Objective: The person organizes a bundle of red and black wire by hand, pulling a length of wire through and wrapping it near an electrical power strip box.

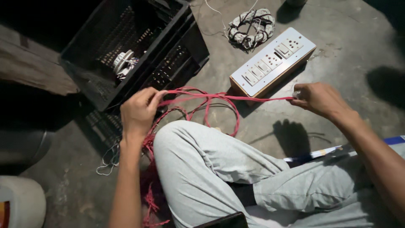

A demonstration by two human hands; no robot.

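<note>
The left hand (139, 110) pinches a red wire (236, 98) and the right hand (318, 99) grips its other end, stretching it taut above the floor (270, 126). Loose loops tangle over the knee, partly hidden. Behind, a dark crate (130, 50) holds a white coil, hard to make out, beside a switchboard (273, 61).

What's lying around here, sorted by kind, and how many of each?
Red wire, stretched between left hand and right hand: 1
Switchboard: 1
Black crate: 1
White cable coil: 1
Total: 4
</note>
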